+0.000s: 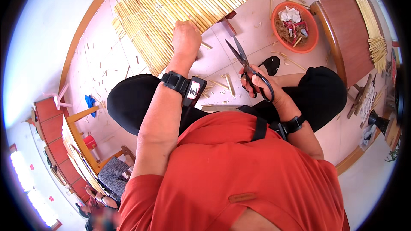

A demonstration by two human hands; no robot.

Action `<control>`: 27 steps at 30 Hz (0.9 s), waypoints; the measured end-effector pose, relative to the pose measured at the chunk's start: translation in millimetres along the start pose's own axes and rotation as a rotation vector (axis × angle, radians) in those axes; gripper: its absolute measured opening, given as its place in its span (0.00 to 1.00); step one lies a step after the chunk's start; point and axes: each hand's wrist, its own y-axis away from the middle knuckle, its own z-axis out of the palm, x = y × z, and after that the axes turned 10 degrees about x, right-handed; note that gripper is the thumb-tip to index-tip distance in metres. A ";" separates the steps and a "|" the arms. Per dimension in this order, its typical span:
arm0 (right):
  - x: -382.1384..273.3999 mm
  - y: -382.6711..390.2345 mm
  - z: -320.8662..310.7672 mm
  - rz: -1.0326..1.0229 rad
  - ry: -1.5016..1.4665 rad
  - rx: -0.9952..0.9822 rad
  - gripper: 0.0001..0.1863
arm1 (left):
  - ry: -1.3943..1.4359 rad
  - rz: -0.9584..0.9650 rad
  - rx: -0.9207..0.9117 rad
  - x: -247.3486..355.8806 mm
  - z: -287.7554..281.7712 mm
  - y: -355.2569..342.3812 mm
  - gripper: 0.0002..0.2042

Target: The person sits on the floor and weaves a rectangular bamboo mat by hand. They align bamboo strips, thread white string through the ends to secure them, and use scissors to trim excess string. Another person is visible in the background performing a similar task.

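A mat of yellow reed sticks (171, 13), tied together side by side with thin string, spreads in front of me, tilted across the upper left. My left hand (187, 38) is closed at the mat's near edge, its knuckles up. Its fingertips are hidden, so what they pinch cannot be made out. To the right, clear of the mat, my right hand (262, 84) grips dark-handled scissors (243, 58). Fingers and thumb sit in the handle loops. The scissor blades are slightly parted and point up toward the mat's right corner.
An orange basin (306, 45) with scraps and crumpled paper stands right of the mat. Beyond it, a brown wooden bench (346, 38) carries a bundle of pale sticks (371, 30). Cut stick pieces (230, 84) litter the tiled floor. Another person's legs (113, 175) show at lower left.
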 end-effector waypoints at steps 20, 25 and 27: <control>16.9 -62.3 29.9 0.059 -0.335 -0.256 0.26 | 1.256 -0.497 -0.108 3.1 -22.0 1.5 0.15; 15.6 -79.8 43.7 0.086 -0.347 -0.236 0.27 | 1.201 -0.669 0.039 -2.6 -23.4 6.3 0.06; 14.8 -88.9 46.2 0.085 -0.318 -0.239 0.27 | 1.133 -0.695 0.082 -3.7 -24.9 10.6 0.02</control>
